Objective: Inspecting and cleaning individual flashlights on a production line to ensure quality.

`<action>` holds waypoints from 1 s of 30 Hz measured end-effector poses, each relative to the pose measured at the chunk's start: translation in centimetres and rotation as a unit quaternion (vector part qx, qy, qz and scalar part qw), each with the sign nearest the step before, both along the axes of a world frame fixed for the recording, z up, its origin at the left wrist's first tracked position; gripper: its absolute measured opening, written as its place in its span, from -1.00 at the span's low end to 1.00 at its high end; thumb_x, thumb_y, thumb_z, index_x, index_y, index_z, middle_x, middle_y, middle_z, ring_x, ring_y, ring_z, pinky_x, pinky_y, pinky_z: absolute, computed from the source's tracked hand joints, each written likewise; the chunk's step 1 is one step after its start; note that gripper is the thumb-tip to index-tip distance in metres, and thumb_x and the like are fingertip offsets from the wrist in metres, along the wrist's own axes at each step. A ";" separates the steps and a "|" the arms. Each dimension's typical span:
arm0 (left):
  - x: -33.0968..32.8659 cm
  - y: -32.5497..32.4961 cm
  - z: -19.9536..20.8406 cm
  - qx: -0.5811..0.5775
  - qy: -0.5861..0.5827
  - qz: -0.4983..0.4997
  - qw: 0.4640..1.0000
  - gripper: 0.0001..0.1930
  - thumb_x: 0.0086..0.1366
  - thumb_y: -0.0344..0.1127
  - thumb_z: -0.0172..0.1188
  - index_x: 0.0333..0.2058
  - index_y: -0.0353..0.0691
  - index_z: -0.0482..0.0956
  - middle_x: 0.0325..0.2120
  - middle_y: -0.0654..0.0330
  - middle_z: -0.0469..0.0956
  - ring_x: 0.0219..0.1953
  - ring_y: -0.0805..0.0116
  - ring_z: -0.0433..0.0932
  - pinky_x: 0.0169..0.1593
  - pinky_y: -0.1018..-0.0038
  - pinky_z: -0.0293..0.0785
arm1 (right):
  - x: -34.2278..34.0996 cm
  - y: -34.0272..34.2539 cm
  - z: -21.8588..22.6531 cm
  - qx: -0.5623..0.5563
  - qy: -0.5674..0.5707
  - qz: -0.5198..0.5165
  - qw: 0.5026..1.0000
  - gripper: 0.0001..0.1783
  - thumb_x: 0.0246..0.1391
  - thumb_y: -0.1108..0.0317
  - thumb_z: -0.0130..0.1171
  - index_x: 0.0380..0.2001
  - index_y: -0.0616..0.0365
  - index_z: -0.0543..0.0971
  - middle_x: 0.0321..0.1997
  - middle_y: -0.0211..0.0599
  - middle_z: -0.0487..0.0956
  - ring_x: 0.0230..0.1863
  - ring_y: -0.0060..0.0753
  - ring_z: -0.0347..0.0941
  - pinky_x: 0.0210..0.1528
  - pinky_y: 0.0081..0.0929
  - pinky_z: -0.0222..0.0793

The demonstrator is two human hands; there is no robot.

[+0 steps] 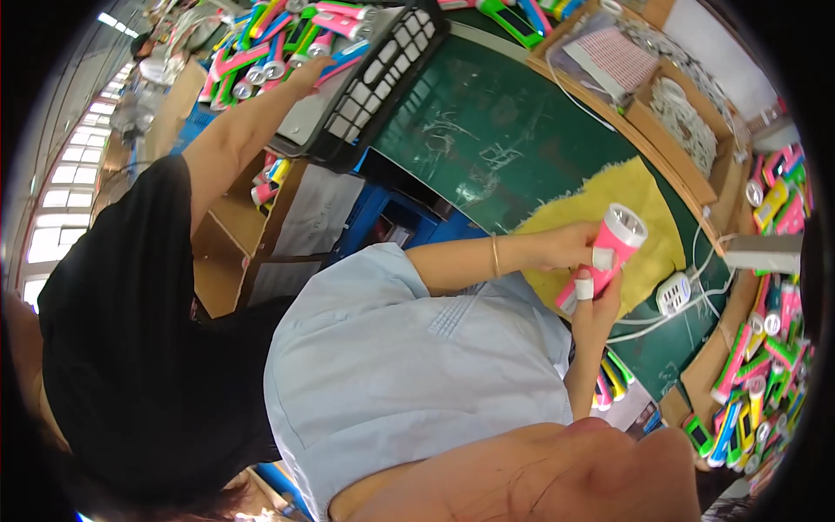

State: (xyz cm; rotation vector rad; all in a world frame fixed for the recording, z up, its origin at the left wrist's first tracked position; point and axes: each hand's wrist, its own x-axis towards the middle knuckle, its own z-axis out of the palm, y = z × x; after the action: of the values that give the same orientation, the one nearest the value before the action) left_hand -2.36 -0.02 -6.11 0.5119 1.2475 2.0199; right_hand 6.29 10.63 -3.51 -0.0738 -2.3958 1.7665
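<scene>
A pink and white flashlight (pixel 621 237) is held up at a slant, its clear lens end pointing away to the upper right. My left hand (pixel 565 247), with a bracelet on the wrist, grips its side from the left. From below, my right hand (pixel 606 304) wraps round the handle end. White tape covers a finger on each hand. Beneath the flashlight a frayed yellow cloth (pixel 648 196) lies on the green tabletop (pixel 487 113). The fingers partly hide the flashlight's handle.
At left a co-worker in black (pixel 122 287) reaches into a black crate (pixel 387 74) of colourful flashlights. A white power strip (pixel 673 294) with cables lies right of the cloth. Cardboard boxes of white cables (pixel 683 117) stand at the far edge; more flashlights (pixel 765 370) heap at right.
</scene>
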 end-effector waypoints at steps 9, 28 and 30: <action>-2.9 1.6 5.0 0.044 -0.201 0.025 0.978 -0.76 0.16 -0.27 0.08 -0.26 -0.25 0.31 -0.49 0.17 0.42 -0.49 0.36 0.47 -0.43 0.48 0.46 | 0.6 3.0 -4.5 -0.064 -0.012 -0.155 0.986 -0.75 0.15 0.28 -0.12 -0.29 0.18 0.48 -0.65 -0.61 0.24 -0.63 -0.79 0.06 -0.61 -0.74 -0.07; -5.9 3.1 4.6 -0.332 0.299 0.212 0.870 -0.17 -0.14 -0.25 0.31 -0.02 -0.49 -0.05 -0.21 -0.18 0.21 -0.26 -0.03 0.41 -0.19 0.28 0.39 | 0.2 6.2 -2.0 -0.307 -0.037 -0.135 0.941 -0.65 0.10 0.37 -0.02 -0.11 0.42 0.37 -0.53 -0.46 0.33 -0.59 -0.73 0.10 -0.57 -0.78 -0.01; -5.6 3.9 2.6 -0.357 0.335 0.272 0.829 -0.11 -0.21 -0.17 0.39 -0.05 -0.45 -0.04 -0.21 -0.19 0.21 -0.22 -0.10 0.39 -0.17 0.25 0.38 | -0.2 6.0 -2.4 -0.304 -0.026 -0.119 0.945 -0.66 0.09 0.38 -0.02 -0.12 0.42 0.40 -0.50 -0.45 0.35 -0.59 -0.72 0.09 -0.56 -0.77 0.00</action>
State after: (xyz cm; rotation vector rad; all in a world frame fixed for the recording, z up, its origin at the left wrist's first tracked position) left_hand -7.94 3.90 -3.55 0.5348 2.6862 1.5931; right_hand 6.12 16.61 -5.89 -0.4645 -1.6868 2.3148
